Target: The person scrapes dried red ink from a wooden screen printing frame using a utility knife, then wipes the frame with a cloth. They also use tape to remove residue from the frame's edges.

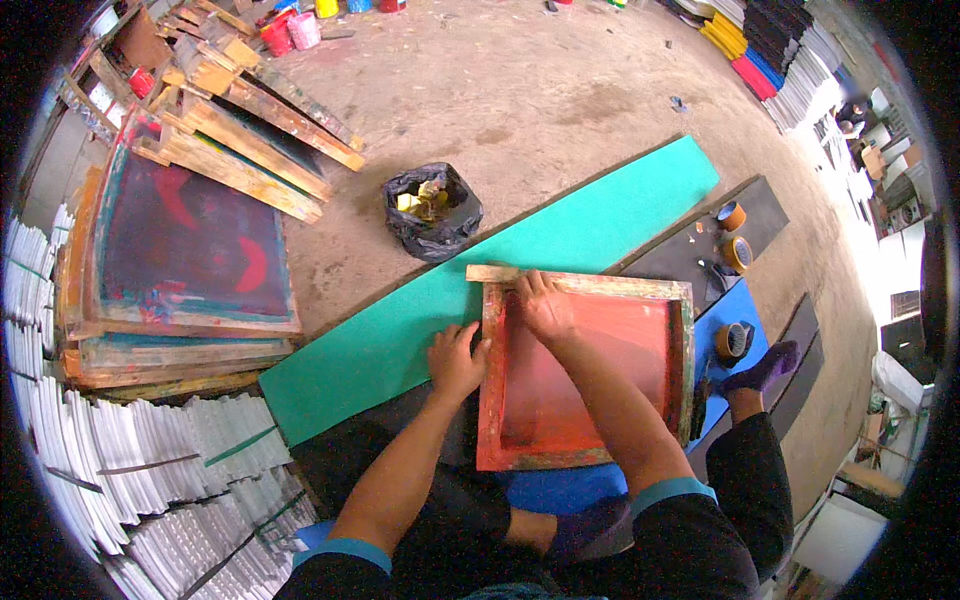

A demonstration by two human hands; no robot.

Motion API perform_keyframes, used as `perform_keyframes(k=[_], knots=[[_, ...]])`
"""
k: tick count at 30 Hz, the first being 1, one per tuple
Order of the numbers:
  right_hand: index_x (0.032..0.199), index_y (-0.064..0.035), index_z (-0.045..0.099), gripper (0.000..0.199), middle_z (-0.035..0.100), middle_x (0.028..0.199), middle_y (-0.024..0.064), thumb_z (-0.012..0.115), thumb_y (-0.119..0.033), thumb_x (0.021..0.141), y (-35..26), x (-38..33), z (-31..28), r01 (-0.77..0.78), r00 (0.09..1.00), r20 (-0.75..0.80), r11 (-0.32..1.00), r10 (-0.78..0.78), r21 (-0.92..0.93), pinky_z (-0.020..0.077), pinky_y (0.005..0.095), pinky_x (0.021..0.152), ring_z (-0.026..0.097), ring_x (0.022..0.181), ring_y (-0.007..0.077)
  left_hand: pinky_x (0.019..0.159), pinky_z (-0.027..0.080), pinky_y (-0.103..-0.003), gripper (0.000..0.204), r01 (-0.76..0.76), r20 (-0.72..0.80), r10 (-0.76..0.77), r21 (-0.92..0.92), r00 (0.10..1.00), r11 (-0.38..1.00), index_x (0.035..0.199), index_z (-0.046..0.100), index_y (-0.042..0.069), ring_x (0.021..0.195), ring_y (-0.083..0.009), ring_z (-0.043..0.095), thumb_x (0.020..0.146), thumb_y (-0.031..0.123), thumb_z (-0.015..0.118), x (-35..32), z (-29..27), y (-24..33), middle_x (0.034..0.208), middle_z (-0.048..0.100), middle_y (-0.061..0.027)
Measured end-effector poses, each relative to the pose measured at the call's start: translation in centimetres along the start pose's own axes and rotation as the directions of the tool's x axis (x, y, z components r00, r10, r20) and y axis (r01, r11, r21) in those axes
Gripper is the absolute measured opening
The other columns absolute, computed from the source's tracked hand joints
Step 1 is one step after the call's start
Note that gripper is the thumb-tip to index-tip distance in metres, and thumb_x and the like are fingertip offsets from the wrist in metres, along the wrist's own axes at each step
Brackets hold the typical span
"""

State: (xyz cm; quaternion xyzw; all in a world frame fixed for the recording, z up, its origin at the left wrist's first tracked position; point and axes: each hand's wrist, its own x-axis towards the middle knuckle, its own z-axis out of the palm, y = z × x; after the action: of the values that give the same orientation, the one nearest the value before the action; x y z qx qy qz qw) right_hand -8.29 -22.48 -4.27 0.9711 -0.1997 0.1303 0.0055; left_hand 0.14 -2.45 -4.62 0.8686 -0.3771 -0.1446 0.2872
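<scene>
A wooden screen printing frame (590, 375), stained red and orange, rests tilted in front of me with its recessed side facing up. At its upper left inner corner, my right hand (545, 305) has its fingers closed over the top bar. My left hand (458, 362) is just outside the left bar, its thumb close to the wood. Thumb and forefinger stand apart there, with a dark gap between them and nothing held that I can make out. Under the frame's upper part runs a long green foam board (600, 220).
Tape rolls (737, 253) lie on a dark board (765, 210) at right, above a blue sheet (740, 310). A black rubbish bag (432, 215) stands beyond the green board. Stained screens (190, 240), wooden-handled squeegees (240, 165) and bundled white sheets (150, 450) fill the left.
</scene>
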Motion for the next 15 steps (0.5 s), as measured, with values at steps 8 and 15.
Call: perform_keyframes(k=[8,15], knots=[[0.122,-0.0030,0.058,0.036,0.055,0.129,0.0204,0.052,-0.018,0.089,-0.9,-0.8,-0.9,-0.019,0.991,0.136,1.000,0.019,-0.002,0.0498,0.0455,0.097,0.056,0.117,0.0356,0.086,0.046,-0.051,0.042,-0.020,-0.019,0.021,0.051,1.000,0.999,0.125,0.065,0.015,0.106,-0.0371,0.057,0.090,0.039,0.066,-0.1,-0.5,0.5,0.116,0.062,-0.0130],[0.124,-0.0013,0.055,0.039,0.056,0.129,0.0209,0.053,-0.018,0.088,1.0,-1.3,-0.1,0.005,0.999,0.034,0.995,-0.009,0.104,0.0471,0.0462,0.100,0.055,0.117,0.0367,0.086,0.046,-0.051,0.043,-0.036,-0.049,0.036,0.007,0.998,0.999,0.124,0.065,0.014,0.103,-0.0373,0.057,0.090,0.039,0.067,0.1,1.2,-0.5,0.115,0.062,-0.0146]])
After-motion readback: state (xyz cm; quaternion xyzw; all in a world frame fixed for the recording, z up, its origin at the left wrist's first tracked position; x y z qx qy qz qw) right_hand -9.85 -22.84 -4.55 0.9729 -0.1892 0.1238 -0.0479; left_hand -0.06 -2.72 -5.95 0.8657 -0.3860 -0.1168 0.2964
